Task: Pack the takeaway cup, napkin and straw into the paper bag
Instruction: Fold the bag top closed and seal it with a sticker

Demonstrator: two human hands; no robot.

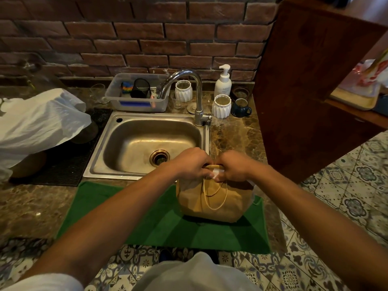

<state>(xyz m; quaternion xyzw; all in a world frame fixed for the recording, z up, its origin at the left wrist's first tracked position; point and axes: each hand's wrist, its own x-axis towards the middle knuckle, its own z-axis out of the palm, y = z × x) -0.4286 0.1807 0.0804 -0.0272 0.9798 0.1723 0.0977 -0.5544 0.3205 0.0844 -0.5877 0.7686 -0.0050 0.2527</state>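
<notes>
A brown paper bag [226, 202] stands upright on a green mat [163, 225] at the counter's front edge. Its cord handles hang down its near side. My left hand [190, 164] and my right hand [235, 166] meet at the bag's top and pinch its folded rim together. A small white strip [216, 172], tape or paper, shows between my fingers at the fold. The cup, napkin and straw are not visible; the bag's inside is hidden.
A steel sink [147, 143] with a tap [195, 95] lies behind the bag. White jars [220, 106], a soap bottle [223, 82], a blue mug [241, 108] and a plastic tub [138, 93] line the back. A white plastic bag [39, 122] covers something left. A wooden partition [304, 80] stands right.
</notes>
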